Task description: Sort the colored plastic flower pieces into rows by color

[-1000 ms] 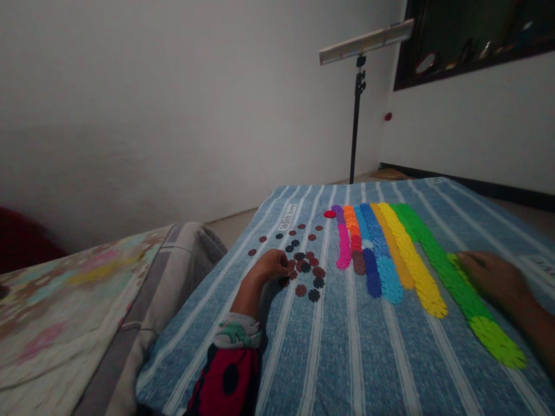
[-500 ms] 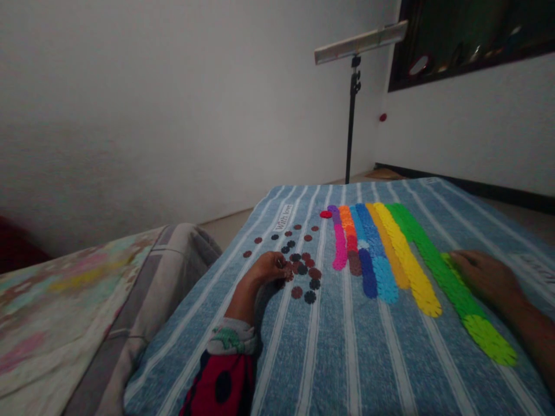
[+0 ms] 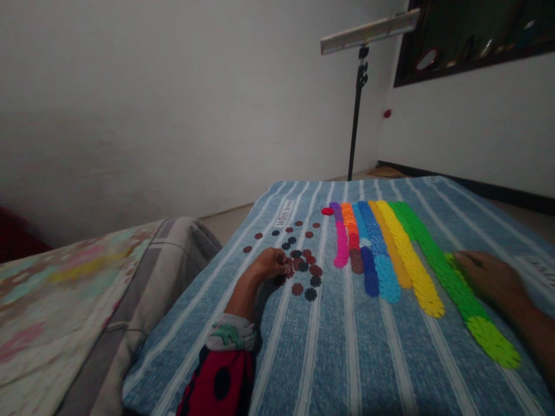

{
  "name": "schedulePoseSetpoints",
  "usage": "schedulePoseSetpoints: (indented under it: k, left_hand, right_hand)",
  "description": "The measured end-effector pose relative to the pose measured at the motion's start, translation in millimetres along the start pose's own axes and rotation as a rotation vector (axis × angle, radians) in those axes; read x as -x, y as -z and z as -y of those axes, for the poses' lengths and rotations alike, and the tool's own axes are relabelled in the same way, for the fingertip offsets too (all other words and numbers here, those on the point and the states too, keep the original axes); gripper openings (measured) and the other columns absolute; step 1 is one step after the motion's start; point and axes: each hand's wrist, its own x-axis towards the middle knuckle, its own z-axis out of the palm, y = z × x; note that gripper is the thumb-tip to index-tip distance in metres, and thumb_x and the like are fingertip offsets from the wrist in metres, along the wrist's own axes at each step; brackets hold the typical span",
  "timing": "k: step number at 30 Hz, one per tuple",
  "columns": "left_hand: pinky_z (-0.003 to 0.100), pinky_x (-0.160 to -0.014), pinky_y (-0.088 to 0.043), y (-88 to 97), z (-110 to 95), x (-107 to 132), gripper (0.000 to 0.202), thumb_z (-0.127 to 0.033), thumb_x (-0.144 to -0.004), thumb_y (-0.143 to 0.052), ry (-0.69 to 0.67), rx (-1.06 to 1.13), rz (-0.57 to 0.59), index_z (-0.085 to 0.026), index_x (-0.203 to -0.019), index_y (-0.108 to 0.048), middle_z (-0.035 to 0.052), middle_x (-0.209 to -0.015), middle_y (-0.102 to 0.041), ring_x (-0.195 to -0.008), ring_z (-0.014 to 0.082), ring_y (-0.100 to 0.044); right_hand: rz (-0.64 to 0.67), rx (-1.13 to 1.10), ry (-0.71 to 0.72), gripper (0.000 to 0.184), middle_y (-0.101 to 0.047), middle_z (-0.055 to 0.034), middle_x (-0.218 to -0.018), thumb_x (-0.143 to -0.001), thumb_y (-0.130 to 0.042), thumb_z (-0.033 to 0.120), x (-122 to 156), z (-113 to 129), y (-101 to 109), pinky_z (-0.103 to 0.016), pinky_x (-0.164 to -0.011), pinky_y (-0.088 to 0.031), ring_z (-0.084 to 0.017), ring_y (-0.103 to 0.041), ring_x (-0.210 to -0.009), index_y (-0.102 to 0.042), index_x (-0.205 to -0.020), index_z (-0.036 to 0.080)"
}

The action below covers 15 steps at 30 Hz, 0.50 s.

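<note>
My left hand (image 3: 269,265), in a red sleeve with black dots, lies on a blue striped cloth (image 3: 347,346). Its fingers are curled into a pinch at the edge of several loose dark red and black flower-shaped discs (image 3: 303,266); whether it holds one is hidden. My right hand (image 3: 489,277) lies flat with fingers stretched out, touching the right side of the green row (image 3: 437,266). Between the hands run rows of discs: pink (image 3: 341,245), orange and red (image 3: 352,231), blue (image 3: 373,260), yellow (image 3: 411,266). A single red disc (image 3: 327,211) sits at the far end.
A dark light stand (image 3: 358,98) with a long bar stands by the far wall. A grey and patterned blanket (image 3: 87,289) lies left of the cloth. A dark framed opening (image 3: 477,40) is high on the right wall.
Both hands stay where they were. Only the view shifts slightly.
</note>
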Motion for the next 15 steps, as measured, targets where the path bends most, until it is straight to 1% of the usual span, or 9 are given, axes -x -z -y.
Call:
schedulePoseSetpoints:
  k: [4,10,13,15]
  left_hand:
    - [0.028,-0.060,-0.049,-1.0,1,0,0.026,-0.017,-0.054,-0.077,-0.010,0.051,0.020,-0.017,-0.061,-0.052,-0.0011,-0.057,-0.065,-0.064,0.0177,-0.065]
    - [0.026,-0.059,-0.048,6.2,1,1,0.020,-0.010,-0.055,-0.069,-0.007,0.140,0.093,-0.017,-0.059,-0.050,-0.0012,-0.059,-0.066,-0.062,0.0143,-0.064]
    - [0.024,-0.059,-0.047,12.3,-5,5,0.016,-0.008,-0.055,-0.064,-0.021,0.149,0.082,-0.017,-0.059,-0.050,-0.0029,-0.058,-0.064,-0.059,0.0118,-0.061]
    - [0.023,-0.059,-0.046,12.3,-13,8,0.014,-0.009,-0.058,-0.062,-0.083,0.162,0.059,-0.017,-0.060,-0.051,-0.0041,-0.057,-0.063,-0.058,0.0108,-0.060]
  right_hand:
    - [-0.003,-0.003,0.009,0.059,-0.072,-0.0099,-0.107,-0.077,-0.034,0.061,1,2,2,-0.042,-0.087,-0.049,-0.032,-0.065,-0.101,-0.075,-0.093,0.021]
    - [0.003,-0.015,-0.003,0.057,-0.072,-0.0109,-0.108,-0.077,-0.035,0.057,1,8,4,-0.041,-0.090,-0.048,-0.031,-0.063,-0.103,-0.075,-0.094,0.019]
    - [0.004,-0.037,0.003,0.055,-0.072,-0.0108,-0.106,-0.079,-0.036,0.056,3,12,6,-0.039,-0.088,-0.048,-0.030,-0.064,-0.101,-0.075,-0.094,0.018]
    - [-0.005,-0.055,0.012,0.053,-0.072,-0.0105,-0.104,-0.080,-0.037,0.054,5,14,7,-0.038,-0.086,-0.048,-0.029,-0.064,-0.099,-0.074,-0.093,0.018]
